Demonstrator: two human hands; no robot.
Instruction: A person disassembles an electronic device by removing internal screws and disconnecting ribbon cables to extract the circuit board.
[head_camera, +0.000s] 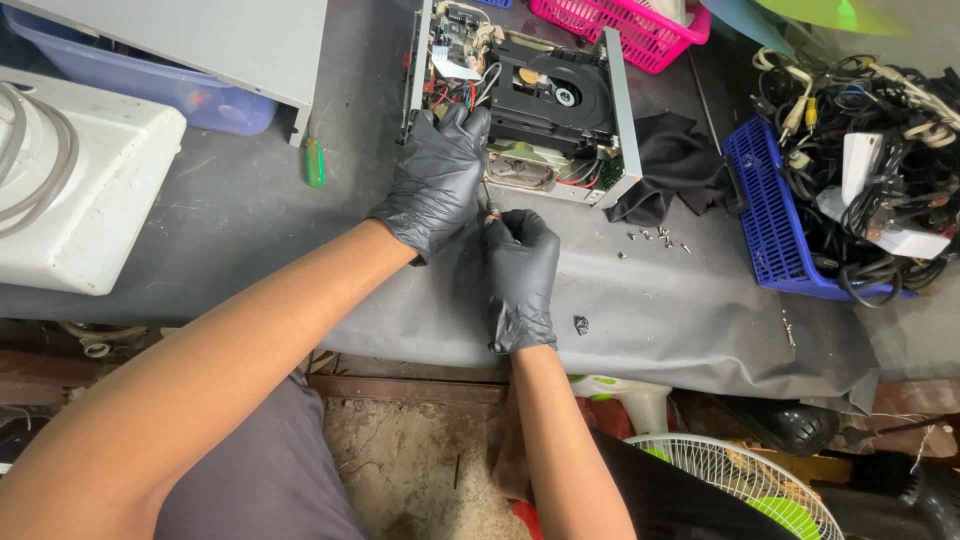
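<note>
An opened disc player (560, 95) with its cover off lies on the grey mat, showing a black disc tray, circuit boards and coloured wires. My left hand (438, 175), in a black glove, rests on the player's near-left corner. My right hand (520, 265), also gloved, grips a thin screwdriver (488, 200) whose shaft points up into the player's near edge. Several loose screws (655, 238) lie on the mat to the right of my right hand.
A black cloth (675, 160) lies beside the player. A blue basket (775, 215) of tangled cables stands at the right, a pink basket (620, 30) at the back. A green-handled screwdriver (315, 160), a grey metal cover (220, 40) and a white appliance (75, 190) are at the left. A fan (740, 480) stands below the table edge.
</note>
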